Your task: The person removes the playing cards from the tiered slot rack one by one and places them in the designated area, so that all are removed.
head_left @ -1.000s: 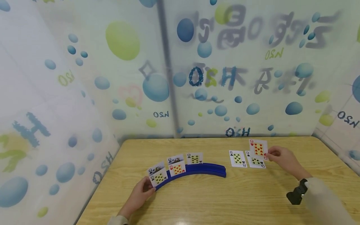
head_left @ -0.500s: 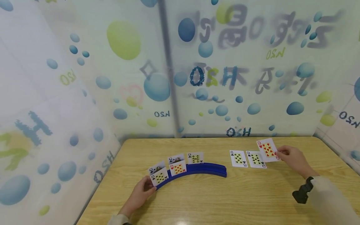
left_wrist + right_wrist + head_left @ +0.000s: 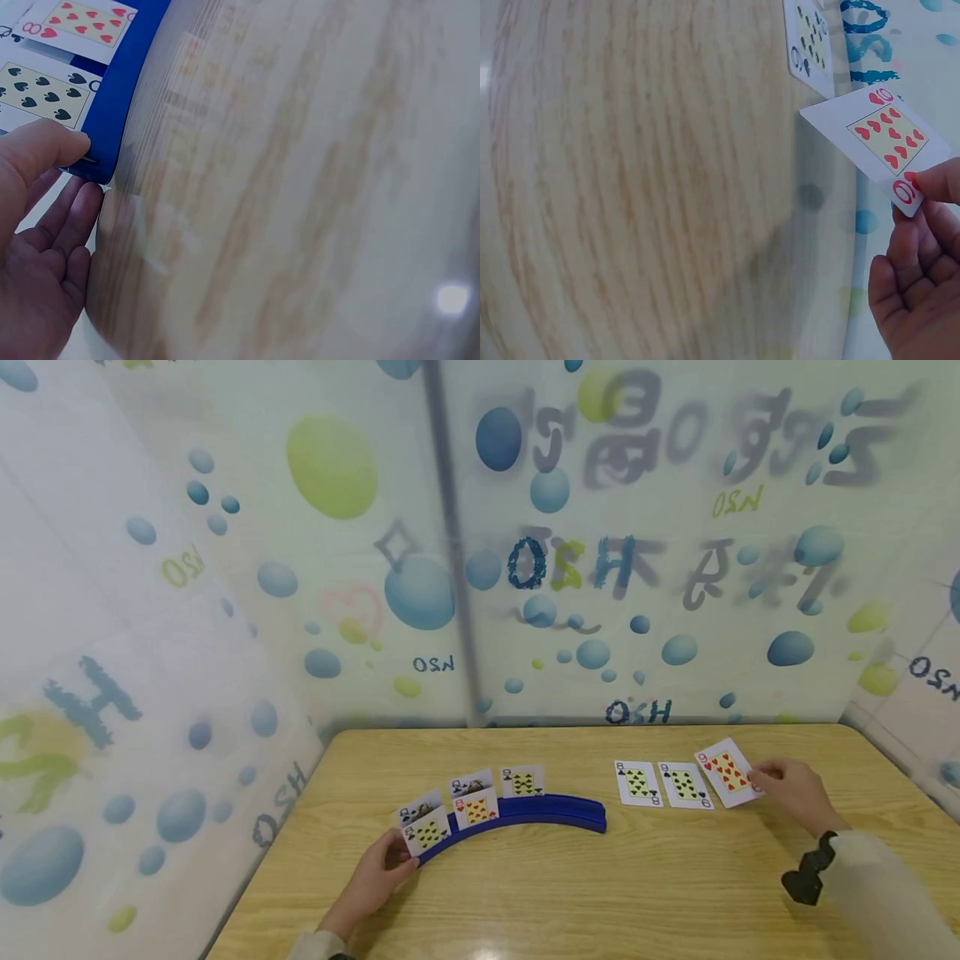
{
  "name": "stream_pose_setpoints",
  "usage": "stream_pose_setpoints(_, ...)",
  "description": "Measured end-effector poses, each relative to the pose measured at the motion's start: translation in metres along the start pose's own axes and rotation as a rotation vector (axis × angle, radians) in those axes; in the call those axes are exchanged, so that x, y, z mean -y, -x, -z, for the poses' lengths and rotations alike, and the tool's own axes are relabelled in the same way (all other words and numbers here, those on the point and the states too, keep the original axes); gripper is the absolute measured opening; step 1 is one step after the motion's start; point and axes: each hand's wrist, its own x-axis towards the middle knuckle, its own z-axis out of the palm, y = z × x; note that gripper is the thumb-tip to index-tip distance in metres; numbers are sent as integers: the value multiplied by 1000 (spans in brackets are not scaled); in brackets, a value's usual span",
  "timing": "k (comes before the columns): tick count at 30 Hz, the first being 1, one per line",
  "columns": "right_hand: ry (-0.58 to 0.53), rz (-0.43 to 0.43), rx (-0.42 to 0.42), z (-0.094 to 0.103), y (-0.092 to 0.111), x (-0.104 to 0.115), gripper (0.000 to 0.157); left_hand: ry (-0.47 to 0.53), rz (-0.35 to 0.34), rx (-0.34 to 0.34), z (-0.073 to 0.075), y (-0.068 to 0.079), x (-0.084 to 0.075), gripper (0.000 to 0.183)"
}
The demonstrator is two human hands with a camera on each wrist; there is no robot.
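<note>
My right hand pinches a nine of hearts by its corner, low over the table beside two face-up spade cards. The right wrist view shows the heart card tilted, thumb and fingers on its edge. A curved blue card holder stands at the centre with several cards upright in it. My left hand rests at the holder's left end, thumb on the blue rail next to a spade card.
The wooden table sits in a corner of walls covered with a bubble-patterned sheet. A black wrist camera is strapped on my right forearm. An eight of hearts shows in the holder.
My right hand has carried the nine of hearts rightward and down, from over the two spade cards to just right of them. The left hand has stayed at the holder.
</note>
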Motion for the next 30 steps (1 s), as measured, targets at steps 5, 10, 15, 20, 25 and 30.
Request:
stream_pose_setpoints(5,-24,-70,55,0,2,-6,50,7,0,10,0,1,0,30)
stream_pose_setpoints(10,-45,-106,67,-3,3,-10,50,16,1,4,0,0,0,28)
stream_pose_setpoints(15,-34,-108,36,-8,1,-15,45,16,8,4,-1,0,1,28)
stream_pose_setpoints(20,-5,-107,-2,-12,0,-21,40,0,24,11,0,-1,2,28)
stream_pose_setpoints(25,23,-135,-50,-17,-1,-21,35,5,37,5,-1,-1,2,30)
stream_pose_setpoints(30,38,-170,-78,-21,-1,-19,32,13,34,-3,-1,1,-2,31)
